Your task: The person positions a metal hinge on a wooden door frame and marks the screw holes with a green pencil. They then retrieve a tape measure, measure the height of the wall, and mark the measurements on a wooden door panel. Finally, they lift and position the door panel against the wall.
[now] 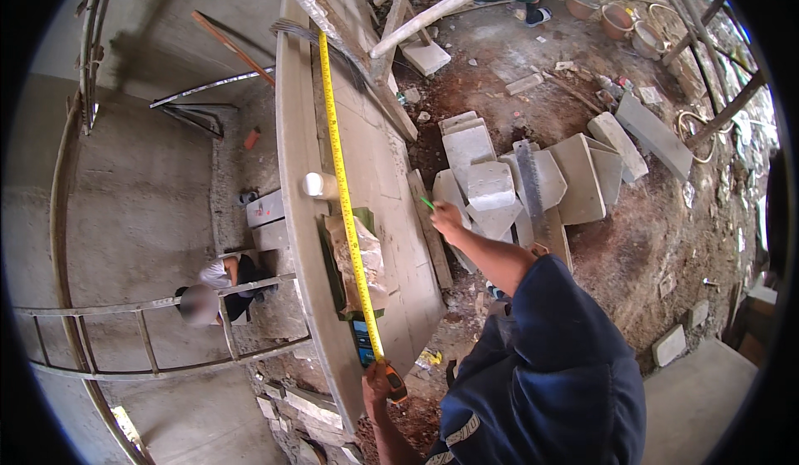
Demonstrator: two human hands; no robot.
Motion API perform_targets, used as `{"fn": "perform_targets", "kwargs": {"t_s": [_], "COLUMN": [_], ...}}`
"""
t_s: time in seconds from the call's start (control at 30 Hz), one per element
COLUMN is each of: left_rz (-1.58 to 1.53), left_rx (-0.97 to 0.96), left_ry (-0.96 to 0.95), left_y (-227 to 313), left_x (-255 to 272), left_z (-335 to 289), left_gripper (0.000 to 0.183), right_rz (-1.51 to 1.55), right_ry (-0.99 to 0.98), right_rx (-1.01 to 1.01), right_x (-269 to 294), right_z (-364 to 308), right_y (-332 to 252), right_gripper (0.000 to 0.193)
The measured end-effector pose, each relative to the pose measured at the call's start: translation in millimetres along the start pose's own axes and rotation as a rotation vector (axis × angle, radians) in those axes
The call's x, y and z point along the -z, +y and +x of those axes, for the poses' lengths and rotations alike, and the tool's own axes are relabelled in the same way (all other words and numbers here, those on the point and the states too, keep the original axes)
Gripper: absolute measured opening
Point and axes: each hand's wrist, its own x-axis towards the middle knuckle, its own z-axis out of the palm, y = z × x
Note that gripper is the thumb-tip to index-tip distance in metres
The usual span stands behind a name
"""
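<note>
My left hand (377,382) is closed around an orange and black tape measure (394,385) at the near end of a long grey slab (391,182). Its yellow blade (337,150) is drawn out along the slab toward the far end. Between the fingers of my right hand (447,219) is a slim green pencil or marker (427,203), held beyond the slab's right side. A crumpled brown paper bag (370,257) lies on the slab, partly under the blade. Beside the blade stands a white cylindrical container (320,185). A blue packet (361,340) lies near my left hand.
Cut blocks (491,185) are piled to the right, with a handsaw (530,186) on them. Wooden poles (458,7) cross the slab's far end. A metal ladder (150,308) spans the left, near another person (218,286) below. Buckets (616,20) stand at the far right.
</note>
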Motion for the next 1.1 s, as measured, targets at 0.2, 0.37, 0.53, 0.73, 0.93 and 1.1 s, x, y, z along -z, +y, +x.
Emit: {"fn": "perform_targets", "kwargs": {"t_s": [0.2, 0.37, 0.53, 0.73, 0.93, 1.1], "left_rz": [0.041, 0.142, 0.335, 0.18, 0.319, 0.089], "left_rx": [0.004, -0.126, -0.361, -0.149, -0.365, -0.203], "left_ry": [-0.092, -0.092, -0.109, -0.118, -0.087, -0.061], "left_y": [32.5, 41.3, 27.3, 28.1, 18.0, 29.1], "left_x": [10.4, 10.0, 15.6, 17.2, 12.2, 10.4], "left_z": [16.6, 9.7, 12.6, 15.4, 15.3, -1.3], "left_gripper": [0.033, 0.032, 0.031, 0.03, 0.03, 0.03], "right_rz": [-1.208, -1.537, -1.952, -0.008, 0.566, 0.575], "right_ry": [0.058, 0.03, -0.284, -0.377, -0.415, -0.256], "right_rx": [0.197, 0.018, 0.253, -0.023, -0.124, -0.124], "right_x": [174.6, 237.1, 251.2, 229.4, 58.1, -70.2], "right_z": [-21.5, -91.5, -92.6, -50.1, -75.8, -108.5], "right_y": [125.1, 125.1, 108.3, 101.7, -19.8, -125.4], "right_gripper": [0.013, 0.02, 0.019, 0.014, 0.015, 0.013]}}
